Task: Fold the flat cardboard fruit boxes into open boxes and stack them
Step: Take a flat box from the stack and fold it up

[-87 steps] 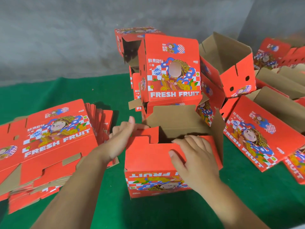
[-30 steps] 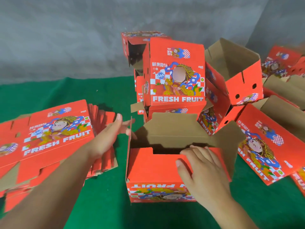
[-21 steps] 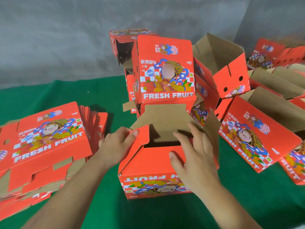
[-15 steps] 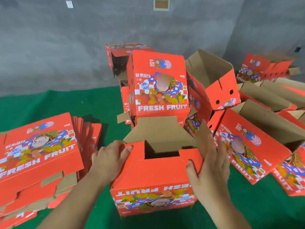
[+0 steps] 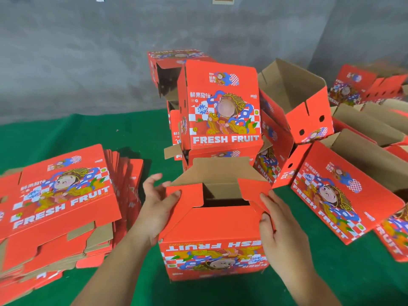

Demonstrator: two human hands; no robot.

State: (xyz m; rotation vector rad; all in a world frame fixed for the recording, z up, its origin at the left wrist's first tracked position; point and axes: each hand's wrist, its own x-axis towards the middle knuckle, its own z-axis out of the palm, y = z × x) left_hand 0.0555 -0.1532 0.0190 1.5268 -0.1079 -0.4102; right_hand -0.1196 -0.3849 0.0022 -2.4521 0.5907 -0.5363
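Hands (image 5: pixel 157 208) (image 5: pixel 279 228) pressing red box (image 5: pixel 212 226) flaps inward, green cloth (image 5: pixel 353 272)

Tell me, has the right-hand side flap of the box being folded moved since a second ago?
Yes. The right flap has swung inward over the box opening, pressed by the right hand; earlier it stood splayed outward.

Printed red cardboard box (image 5: pixel 212 226), smooth and faintly glossy outside, raw matt brown inside; fuzzy green cloth table cover (image 5: pixel 136 129); rough grey concrete wall (image 5: pixel 88 51).
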